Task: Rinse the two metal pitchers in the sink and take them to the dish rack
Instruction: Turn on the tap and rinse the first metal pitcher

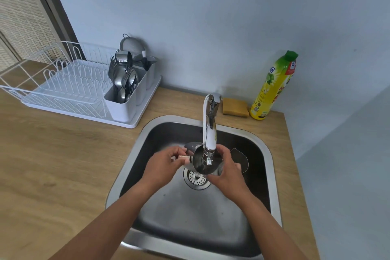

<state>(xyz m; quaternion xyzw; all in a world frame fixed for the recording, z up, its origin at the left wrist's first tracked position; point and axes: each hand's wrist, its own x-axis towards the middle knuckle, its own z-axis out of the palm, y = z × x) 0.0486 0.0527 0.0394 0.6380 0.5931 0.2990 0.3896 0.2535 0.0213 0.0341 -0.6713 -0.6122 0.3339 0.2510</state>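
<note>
Under the faucet (pixel 209 131), over the sink (pixel 272 162), the right hand (pixel 226 170) curled around the metal pitcher (pixel 202 163), its mouth tilted up toward the camera; the left hand (pixel 163 164) pinched its handle (pixel 184 156).
</note>
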